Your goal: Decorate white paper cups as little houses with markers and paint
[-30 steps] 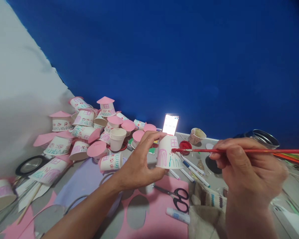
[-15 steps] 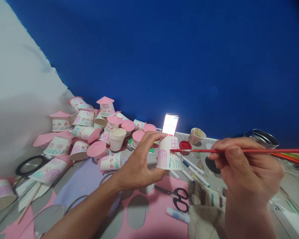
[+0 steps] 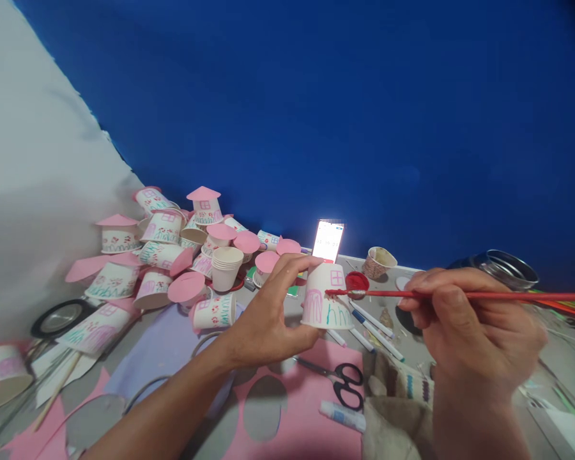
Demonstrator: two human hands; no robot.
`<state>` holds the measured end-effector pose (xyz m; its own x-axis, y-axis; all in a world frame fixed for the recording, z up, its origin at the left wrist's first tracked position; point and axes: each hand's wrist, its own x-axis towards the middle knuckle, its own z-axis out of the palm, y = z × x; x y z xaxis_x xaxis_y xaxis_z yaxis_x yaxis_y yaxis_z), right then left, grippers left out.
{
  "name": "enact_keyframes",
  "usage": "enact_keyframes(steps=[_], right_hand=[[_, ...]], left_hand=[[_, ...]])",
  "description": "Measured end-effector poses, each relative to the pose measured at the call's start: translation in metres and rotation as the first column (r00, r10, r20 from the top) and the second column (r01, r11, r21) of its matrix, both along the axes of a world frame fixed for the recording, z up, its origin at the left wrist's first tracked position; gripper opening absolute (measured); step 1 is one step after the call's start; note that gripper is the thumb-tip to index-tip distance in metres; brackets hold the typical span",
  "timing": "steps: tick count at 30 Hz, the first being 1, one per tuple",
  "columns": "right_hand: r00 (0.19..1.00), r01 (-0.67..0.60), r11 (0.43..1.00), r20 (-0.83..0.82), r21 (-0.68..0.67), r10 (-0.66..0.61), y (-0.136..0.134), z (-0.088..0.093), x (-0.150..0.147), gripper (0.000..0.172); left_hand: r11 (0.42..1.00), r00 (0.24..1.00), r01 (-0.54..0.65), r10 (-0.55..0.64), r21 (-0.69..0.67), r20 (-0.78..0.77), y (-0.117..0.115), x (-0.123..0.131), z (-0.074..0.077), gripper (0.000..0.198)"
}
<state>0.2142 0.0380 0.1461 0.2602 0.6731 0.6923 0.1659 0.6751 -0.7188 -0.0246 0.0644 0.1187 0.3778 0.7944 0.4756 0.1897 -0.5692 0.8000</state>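
Note:
My left hand (image 3: 268, 313) grips an upside-down white paper cup (image 3: 322, 306), fingers on its top and thumb at the lower rim. A pink window, a purple door and green grass strokes are drawn on the cup. In my right hand (image 3: 474, 332) is a thin red paintbrush (image 3: 388, 294), held level like a pen. Its red-coated tip is at the cup's side, between the door and the window. Just behind the cup stands a small pot of red paint (image 3: 357, 283).
Decorated cups with pink paper roofs (image 3: 167, 225) pile up at the left, around a stack of plain cups (image 3: 227, 268). A lit phone (image 3: 328, 239) leans at the back. Markers (image 3: 377, 332), scissors (image 3: 347, 385), a glue stick (image 3: 342, 416) and cut pink paper (image 3: 306, 434) lie in front.
The brush tip has shifted very slightly left and down along the cup's side, and the brush's rear end has dipped a little. My left hand keeps the same hold on the cup.

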Motion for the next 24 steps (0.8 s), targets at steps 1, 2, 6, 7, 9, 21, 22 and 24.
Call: enact_keyframes(steps=[1, 2, 6, 7, 9, 21, 22, 24], right_hand=[[1.000, 0.005, 1.000, -0.020, 0.005, -0.005, -0.0005, 0.0002, -0.0007, 0.012], [0.999, 0.012, 1.000, -0.042, 0.009, -0.012, -0.0010, 0.0004, -0.0014, 0.012], [0.998, 0.025, 1.000, -0.055, 0.009, -0.024, -0.0015, 0.0006, -0.0020, 0.012], [0.999, 0.031, 0.999, -0.040, 0.009, -0.030, -0.0011, 0.0003, -0.0014, 0.013], [0.999, 0.035, 0.999, -0.004, 0.017, -0.035, -0.0001, -0.0002, 0.0000, 0.015], [0.999, -0.011, 1.000, -0.041, 0.017, 0.011, -0.0019, 0.0033, -0.0004, 0.010], [1.000, -0.015, 1.000, -0.027, 0.017, 0.016, -0.0018, 0.0031, -0.0002, 0.010], [1.000, -0.010, 1.000, -0.023, 0.011, 0.011, -0.0015, 0.0029, 0.0006, 0.010]], left_hand=[[1.000, 1.000, -0.004, 0.004, 0.001, 0.000, 0.0003, -0.0003, -0.0001, 0.076], [1.000, 1.000, -0.005, 0.005, 0.000, -0.003, 0.0007, -0.0006, -0.0001, 0.076], [1.000, 1.000, -0.008, 0.008, 0.005, -0.004, 0.0015, -0.0008, 0.0011, 0.073], [1.000, 1.000, -0.009, 0.009, 0.007, -0.003, 0.0015, -0.0006, 0.0014, 0.073], [1.000, 1.000, -0.016, 0.016, 0.006, -0.004, 0.0013, -0.0003, 0.0017, 0.074], [0.999, 0.999, 0.015, -0.014, -0.046, 0.038, 0.0036, -0.0040, -0.0013, 0.078], [0.999, 0.999, 0.021, -0.019, -0.050, 0.041, 0.0038, -0.0042, -0.0016, 0.079], [0.998, 0.998, 0.031, -0.028, -0.057, 0.051, 0.0039, -0.0043, -0.0021, 0.080]])
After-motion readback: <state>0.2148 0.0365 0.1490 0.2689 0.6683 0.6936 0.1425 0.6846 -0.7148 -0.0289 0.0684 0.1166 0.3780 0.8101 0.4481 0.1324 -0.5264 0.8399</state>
